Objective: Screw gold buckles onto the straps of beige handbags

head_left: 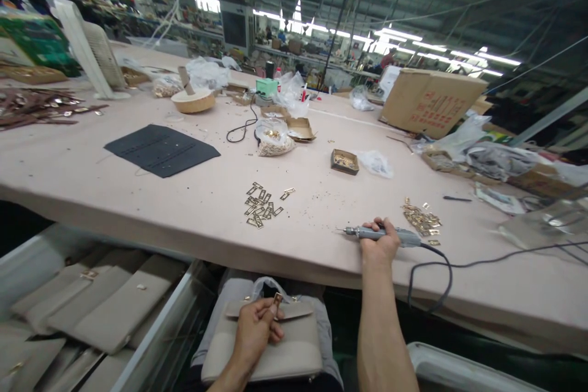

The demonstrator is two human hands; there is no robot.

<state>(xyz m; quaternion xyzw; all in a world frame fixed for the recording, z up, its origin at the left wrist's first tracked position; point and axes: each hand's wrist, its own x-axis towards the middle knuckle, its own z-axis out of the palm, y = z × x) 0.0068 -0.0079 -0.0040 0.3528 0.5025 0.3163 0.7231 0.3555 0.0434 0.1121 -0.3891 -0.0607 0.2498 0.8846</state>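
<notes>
A beige handbag lies on my lap, its flap towards the table. My left hand is over the flap, thumb and fingers pinching a small gold metal clasp; whether the clasp is joined to the flap I cannot tell. My right hand is wrapped round a grey electric screwdriver, held at the table's front edge with its thin bit pointing left. Flat gold rectangular frames lie in a loose heap left of the screwdriver. More small gold fittings are piled just beyond it on the right.
A white bin of beige bags stands at my left. On the table are a black sheet, a tape roll, a bag of small parts, a small box and a carton. The screwdriver's cord trails right.
</notes>
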